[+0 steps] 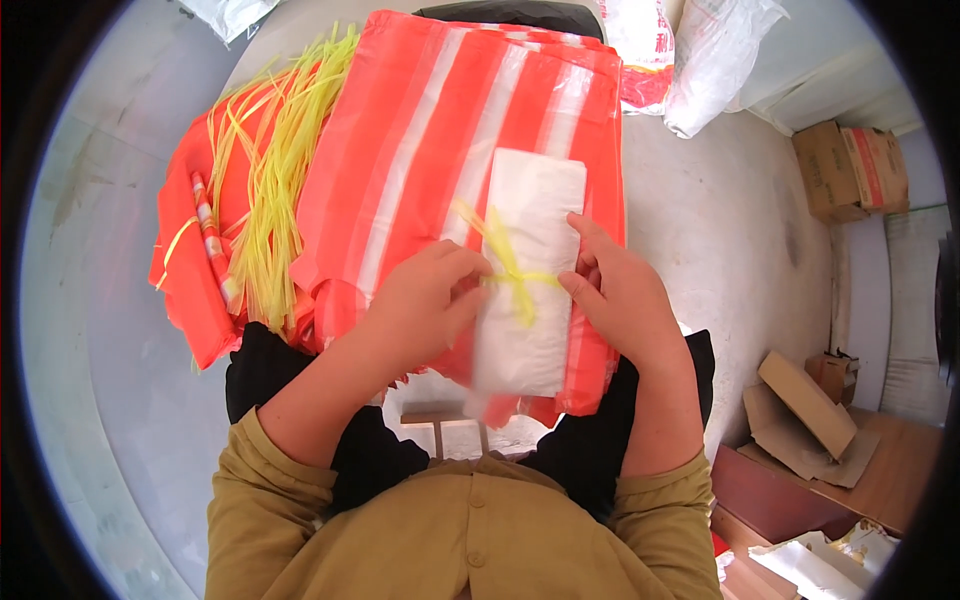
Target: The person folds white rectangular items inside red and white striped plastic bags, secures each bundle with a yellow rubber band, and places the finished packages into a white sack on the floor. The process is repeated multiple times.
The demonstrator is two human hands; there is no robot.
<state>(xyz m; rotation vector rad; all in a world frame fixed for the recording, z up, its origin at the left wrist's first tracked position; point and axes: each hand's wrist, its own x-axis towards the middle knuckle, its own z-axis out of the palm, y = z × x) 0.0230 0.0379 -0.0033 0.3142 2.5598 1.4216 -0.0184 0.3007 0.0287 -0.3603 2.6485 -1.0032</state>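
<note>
A folded bundle of white plastic (pixel 534 202) lies lengthwise on a stack of red-and-white striped plastic bags (pixel 420 150), in front of my chest. A yellow plastic strip (pixel 516 279) runs around its middle, its loose ends crossing on top. My left hand (pixel 442 289) is at the bundle's left edge, thumb and fingers close together by the strip; whether they pinch it is hidden. My right hand (pixel 611 281) grips the bundle's right edge, thumb near the strip and index finger higher up. Many loose yellow strips (pixel 281 172) lie left of the stack.
Folded red bags (pixel 187 285), one bound with a yellow strip, lie at the left. White printed sacks (pixel 637 56) stand beyond the stack at the right. Cardboard boxes (pixel 832 172) are by the right wall, and an opened carton (pixel 802 435) lies on a brown surface at lower right.
</note>
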